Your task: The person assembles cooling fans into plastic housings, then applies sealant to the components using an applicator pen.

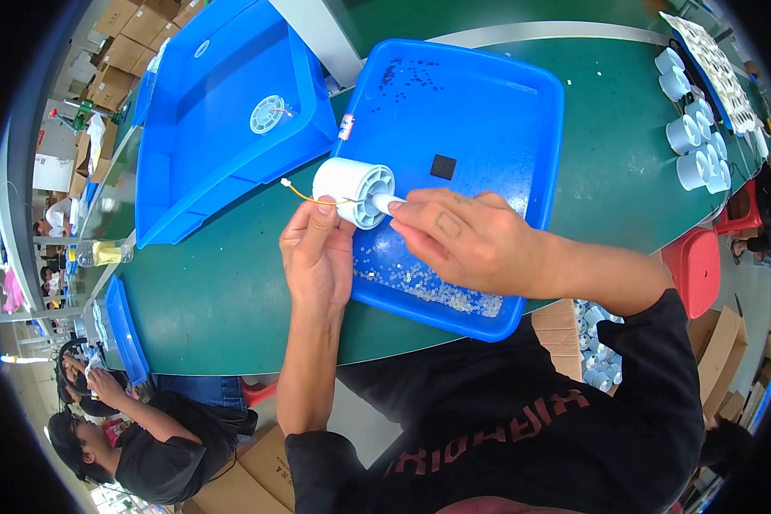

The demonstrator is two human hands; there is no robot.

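My left hand [313,261] grips a white cylindrical plastic housing [336,182] from below, its ribbed round end turned to the right. A thin yellow wire [304,197] with a small white connector trails off the housing's left side. My right hand [467,236] is closed on a white rod-shaped piece [387,203], whose tip meets the hub at the middle of the ribbed end; how deep it sits is hidden. Both hands are over the left part of a shallow blue tray [554,146]. Small clear pieces [441,293] lie along its near side, small black pieces [407,75] at the far left.
A black square [442,166] lies in the tray. At the left stands a deep blue bin [223,77] holding a white round part [268,114]. White cups [684,134] cluster at the right. A red stool [692,270] and box of parts [559,338] sit below; another person [158,450] works at left.
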